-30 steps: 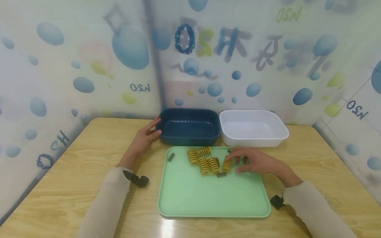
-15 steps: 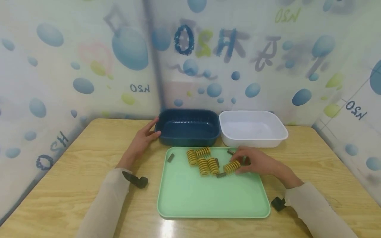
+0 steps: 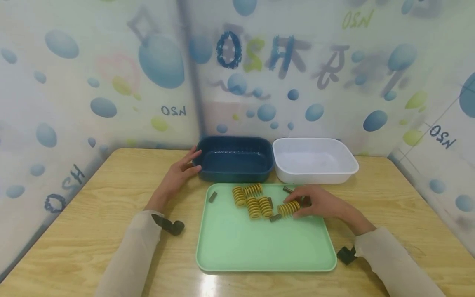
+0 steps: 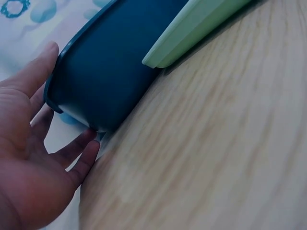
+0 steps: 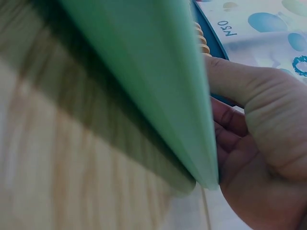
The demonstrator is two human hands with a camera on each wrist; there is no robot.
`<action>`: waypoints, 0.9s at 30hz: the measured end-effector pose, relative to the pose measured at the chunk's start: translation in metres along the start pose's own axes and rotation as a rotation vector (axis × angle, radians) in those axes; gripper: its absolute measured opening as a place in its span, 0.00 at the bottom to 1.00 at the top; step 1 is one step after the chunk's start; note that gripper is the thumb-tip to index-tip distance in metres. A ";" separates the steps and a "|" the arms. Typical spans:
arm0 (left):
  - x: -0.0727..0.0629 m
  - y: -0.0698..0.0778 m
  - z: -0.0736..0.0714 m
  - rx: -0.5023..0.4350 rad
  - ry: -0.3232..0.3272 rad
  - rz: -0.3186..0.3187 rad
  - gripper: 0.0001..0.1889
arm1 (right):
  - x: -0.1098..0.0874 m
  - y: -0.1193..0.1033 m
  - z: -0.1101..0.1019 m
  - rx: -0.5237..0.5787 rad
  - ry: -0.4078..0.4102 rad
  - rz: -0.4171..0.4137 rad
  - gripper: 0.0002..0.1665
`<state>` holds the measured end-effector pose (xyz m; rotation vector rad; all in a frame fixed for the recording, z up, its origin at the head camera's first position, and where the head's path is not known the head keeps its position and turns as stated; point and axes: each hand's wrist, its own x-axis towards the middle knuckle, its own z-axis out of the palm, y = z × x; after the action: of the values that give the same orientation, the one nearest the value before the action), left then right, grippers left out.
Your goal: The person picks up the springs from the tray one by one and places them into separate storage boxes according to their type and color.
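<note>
My left hand [image 3: 178, 175] rests against the left end of a dark blue dish [image 3: 234, 175], fingers spread along its rim and side; the left wrist view shows the fingertips at the dish [image 4: 103, 72]. On a green tray [image 3: 259, 247], my right hand [image 3: 322, 200] pinches a yellow coil spring [image 3: 288, 208] between thumb and fingers. The spring lies on its side, its right end partly covered by the hand. Several more yellow springs [image 3: 254, 207] are grouped to its left. In the right wrist view, the tray's edge [image 5: 158, 72] hides most of the right hand's work.
Small dark springs lie on the tray: one [image 3: 276, 218] below the yellow ones, one [image 3: 288, 189] near the back edge, and a dark piece [image 3: 213, 196] at the left corner. A white dish [image 3: 315, 177] stands beside the blue one, behind the tray on the wooden table [image 3: 85, 231].
My right hand has taken hold of the rightmost yellow spring and turned it from upright to sideways, uncovering the dark spring behind. The left hand has stayed at the blue dish.
</note>
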<state>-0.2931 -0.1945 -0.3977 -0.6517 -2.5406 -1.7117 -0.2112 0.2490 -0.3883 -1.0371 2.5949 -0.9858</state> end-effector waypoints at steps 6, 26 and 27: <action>0.000 0.000 0.000 -0.001 -0.010 -0.008 0.28 | 0.000 0.001 -0.001 -0.003 0.001 0.009 0.23; 0.000 -0.007 0.000 -0.004 -0.006 0.012 0.28 | -0.002 0.000 -0.001 0.078 0.013 0.014 0.22; 0.000 -0.007 0.000 -0.009 -0.006 0.013 0.28 | -0.002 -0.001 -0.001 0.084 0.011 0.019 0.22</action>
<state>-0.2954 -0.1971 -0.4036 -0.6732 -2.5281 -1.7210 -0.2093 0.2505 -0.3875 -0.9868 2.5429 -1.0888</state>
